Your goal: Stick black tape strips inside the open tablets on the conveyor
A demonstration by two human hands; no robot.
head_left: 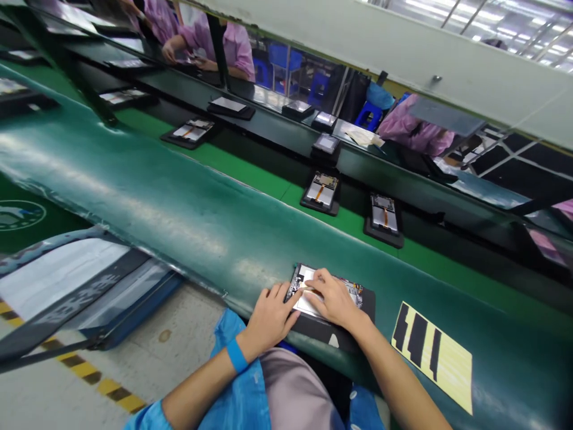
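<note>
Clock directions take twelve as the top of the view. The green worktop [179,197] crosses the scene from ten to four o'clock. Beyond its far edge runs a brighter green strip [280,186], carrying opened devices on dark trays, two of them at twelve [320,190] and one o'clock [384,216] from the hands. On the worktop, a dark tray [367,307] bears the opened device [358,291], its pale panel and circuitry exposed, directly beneath both hands. At four o'clock from the tray, and apart from it, lies a yellow sheet [452,370] with black strips. The right hand [335,300] reaches over the device from four o'clock, fingers bent close together at the panel; whether they grip anything cannot be told. The left hand [271,316] lies at the device's eight o'clock side, thumb and index moderately spread, the index fingertip on the panel. At its wrist sits a blue band [236,356].
</note>
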